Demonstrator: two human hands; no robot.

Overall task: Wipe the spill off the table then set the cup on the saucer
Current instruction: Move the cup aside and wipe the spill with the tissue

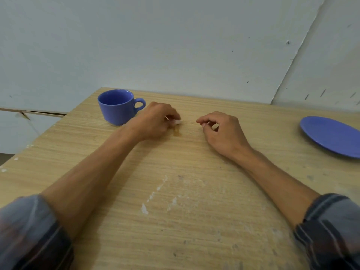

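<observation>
A blue cup (118, 107) stands upright at the table's far left corner, handle pointing right. A blue saucer (333, 135) lies at the right edge, partly cut off by the frame. A small brownish spill (176, 133) marks the wood between my hands. My left hand (155, 121) rests just right of the cup, fingers curled on a small pale wad (176, 122), perhaps tissue, right above the spill. My right hand (222, 131) rests on the table farther right, fingers curled; something small and pale may sit between its fingertips, too little shows to tell.
The wooden table (194, 221) has white scuffs and paint flecks near its middle. A pale wall rises directly behind the far edge. The table's left edge runs diagonally close to the cup.
</observation>
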